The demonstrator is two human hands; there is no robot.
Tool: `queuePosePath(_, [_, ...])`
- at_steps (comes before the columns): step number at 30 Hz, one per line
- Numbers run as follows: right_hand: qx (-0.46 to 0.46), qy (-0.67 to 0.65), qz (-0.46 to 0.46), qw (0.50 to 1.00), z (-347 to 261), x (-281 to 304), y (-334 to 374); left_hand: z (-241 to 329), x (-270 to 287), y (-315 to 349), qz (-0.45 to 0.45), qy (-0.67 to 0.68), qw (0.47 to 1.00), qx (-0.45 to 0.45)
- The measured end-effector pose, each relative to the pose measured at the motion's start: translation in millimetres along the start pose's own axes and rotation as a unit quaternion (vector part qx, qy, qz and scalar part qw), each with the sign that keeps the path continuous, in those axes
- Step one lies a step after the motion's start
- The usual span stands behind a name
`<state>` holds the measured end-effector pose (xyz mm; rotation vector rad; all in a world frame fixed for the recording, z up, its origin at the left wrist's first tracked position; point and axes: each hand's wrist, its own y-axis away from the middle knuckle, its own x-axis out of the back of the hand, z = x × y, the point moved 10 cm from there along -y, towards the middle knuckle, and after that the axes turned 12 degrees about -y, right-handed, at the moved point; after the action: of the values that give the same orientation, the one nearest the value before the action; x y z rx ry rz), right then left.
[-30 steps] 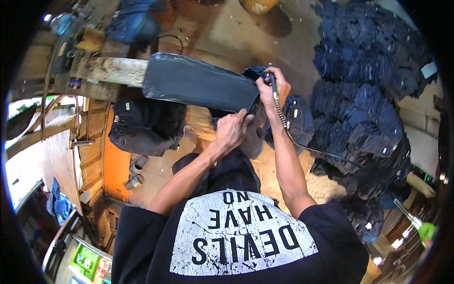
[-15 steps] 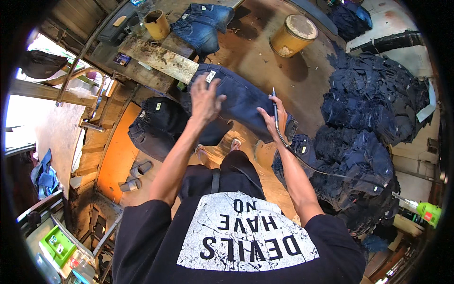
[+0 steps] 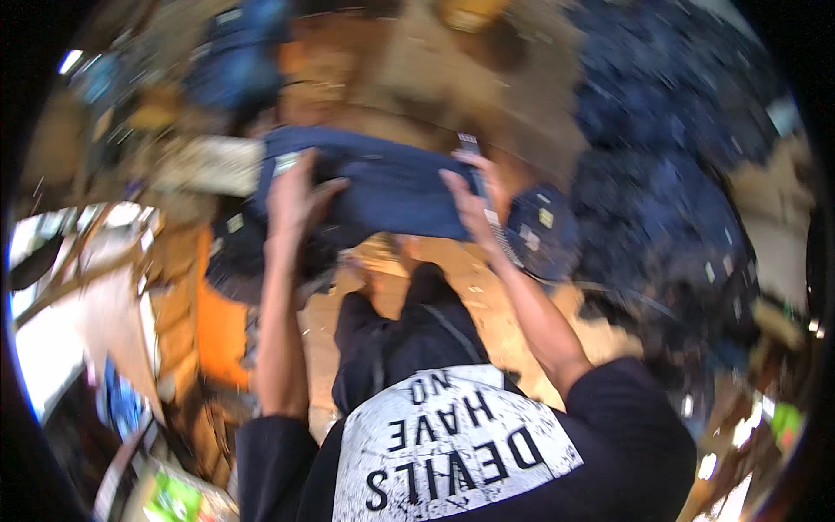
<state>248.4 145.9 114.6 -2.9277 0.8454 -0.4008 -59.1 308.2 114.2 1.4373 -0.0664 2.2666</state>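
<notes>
A dark blue pair of jeans [image 3: 396,187] lies stretched across in front of me, with a small pale label at its left end. My left hand [image 3: 294,196] is on that end by the label, thumb spread away from the fingers. In my right hand [image 3: 477,198] is a pen-shaped rotary tool [image 3: 470,143], its tip pointing away from me. A flexible metal shaft [image 3: 504,239] runs from it back along my right forearm. The right hand is at the other end of the jeans, its thumb toward the cloth. Motion blur hides fine detail.
A large heap of dark denim [image 3: 661,200] fills the right side. Folded dark garments [image 3: 544,230] sit beside my right hand, and black trousers [image 3: 235,252] hang at the left. A pale board [image 3: 209,165] reaches the jeans' left end. A yellow can [image 3: 470,13] stands at the far edge.
The whole view has swung and blurred. My left hand has come down onto the label end of the jeans, which now lie more level. The right hand still holds the rotary tool.
</notes>
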Motion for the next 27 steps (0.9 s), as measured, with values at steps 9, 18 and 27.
queuePosePath(9, [0.051,-0.066,-0.003,0.996,-33.7,-22.1,-7.3,-26.8,1.2,25.5,0.043,0.233,0.970,0.046])
queuePosePath(18, [0.222,-0.050,-0.234,0.945,-69.2,-196.6,16.3,-57.1,7.6,19.4,0.029,0.214,0.976,0.005])
queuePosePath(27, [0.279,-0.064,-0.274,0.918,-66.2,-216.3,19.3,-58.2,-0.7,13.9,0.013,0.211,0.977,-0.028])
